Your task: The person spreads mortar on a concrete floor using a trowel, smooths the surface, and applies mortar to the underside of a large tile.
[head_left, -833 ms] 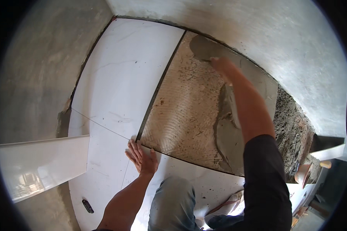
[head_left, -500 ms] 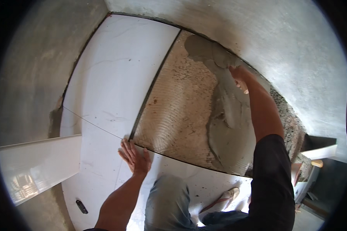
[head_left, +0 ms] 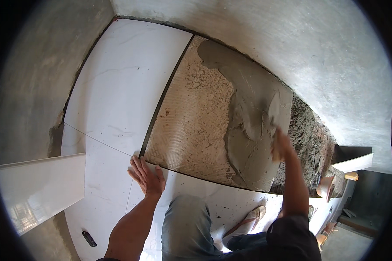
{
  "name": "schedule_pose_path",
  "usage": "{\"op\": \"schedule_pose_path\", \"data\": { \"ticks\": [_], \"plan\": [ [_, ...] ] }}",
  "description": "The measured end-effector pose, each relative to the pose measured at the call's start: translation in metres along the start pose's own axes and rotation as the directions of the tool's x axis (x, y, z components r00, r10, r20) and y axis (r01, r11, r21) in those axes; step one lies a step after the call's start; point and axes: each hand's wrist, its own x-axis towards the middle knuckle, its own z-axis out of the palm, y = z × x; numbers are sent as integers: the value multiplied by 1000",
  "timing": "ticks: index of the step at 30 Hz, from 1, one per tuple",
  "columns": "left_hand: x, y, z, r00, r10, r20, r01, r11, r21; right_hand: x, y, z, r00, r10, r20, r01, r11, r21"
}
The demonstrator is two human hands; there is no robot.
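Observation:
My right hand, a little blurred, grips a trowel whose pointed blade rests on wet grey mortar. The mortar covers the right part and far strip of a beige, faintly ridged bed. My left hand lies flat, fingers stretched, on white tiles at the near left corner of that bed. A large white veined tile borders the bed on the left, with a dark gap between. The trowel's handle is mostly hidden in my hand.
Rough, darker mortar lies right of the smooth patch. A white panel juts in at the left, near a small black tool. Grey walls enclose the far side. My sandalled foot stands on the near tiles.
My right hand has drawn the trowel toward me, from the far edge to the mortar's right side. More rough mortar shows at the right. My left hand stays on the tiles.

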Motion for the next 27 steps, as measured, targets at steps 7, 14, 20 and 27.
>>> {"op": "schedule_pose_path", "data": {
  "ticks": [7, 14, 20, 27],
  "plan": [
    [1, 3, 2, 1000, -16, -21, 17, 1000, 25, -107, -1, 178, 964, 236, 124, -245, 604, 759],
    [3, 6, 3, 999, -34, 5, 34, 999, -12, -51, -161, 245, 967, 184, 176, -239, 423, 874],
    [4, 7, 1, 994, -78, 72, 77, 997, 21, 14, -207, 252, 953, -100, 287, -82, 825, 559],
    [2, -1, 3, 994, -70, 83, 68, 997, 23, 54, -250, 198, 901, -345, 262, 411, 873, -263]
  ]
}}
